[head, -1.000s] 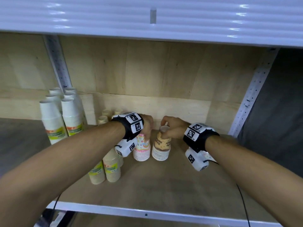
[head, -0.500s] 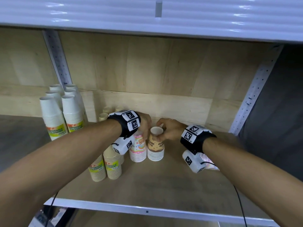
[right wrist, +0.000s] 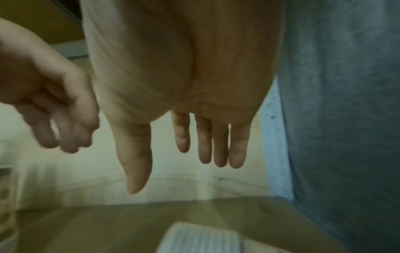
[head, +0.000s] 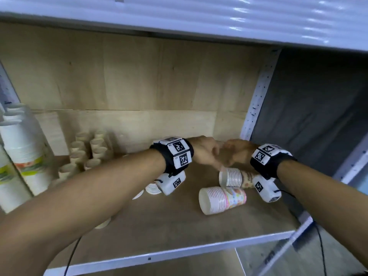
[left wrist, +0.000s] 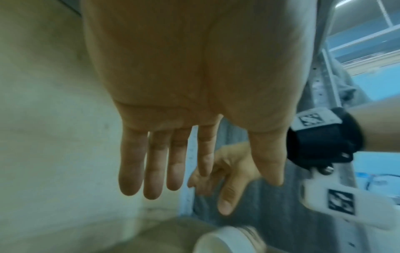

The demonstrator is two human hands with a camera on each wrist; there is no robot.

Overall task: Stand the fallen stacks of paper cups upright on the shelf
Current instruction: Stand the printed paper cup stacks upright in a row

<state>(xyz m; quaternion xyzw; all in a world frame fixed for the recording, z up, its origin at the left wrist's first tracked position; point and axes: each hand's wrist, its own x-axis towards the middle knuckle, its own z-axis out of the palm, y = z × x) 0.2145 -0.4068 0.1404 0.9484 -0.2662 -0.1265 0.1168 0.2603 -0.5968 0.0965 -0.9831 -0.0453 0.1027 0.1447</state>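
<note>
Two fallen stacks lie on their sides at the right of the wooden shelf (head: 179, 232): a brown-patterned stack (head: 237, 177) and, in front of it, a pink, colourful stack (head: 222, 199). My left hand (head: 205, 151) and right hand (head: 237, 153) hover close together just above the brown stack. Both are empty. In the left wrist view the left hand (left wrist: 205, 154) has straight fingers, with a cup stack (left wrist: 227, 239) below. The right wrist view shows the right hand (right wrist: 184, 137) spread open over a stack's ribbed rims (right wrist: 201, 239).
Two upright stacks (head: 152, 188) stand partly hidden under my left wrist. Several brown kraft stacks (head: 87, 152) stand behind at the left, and tall white stacks (head: 22, 148) at the far left. A perforated metal post (head: 256, 100) and grey cloth (head: 310, 108) bound the right side.
Both hands have let go of the two upright stacks and moved right, over the fallen stacks. The head view has swung right and the hands have opened.
</note>
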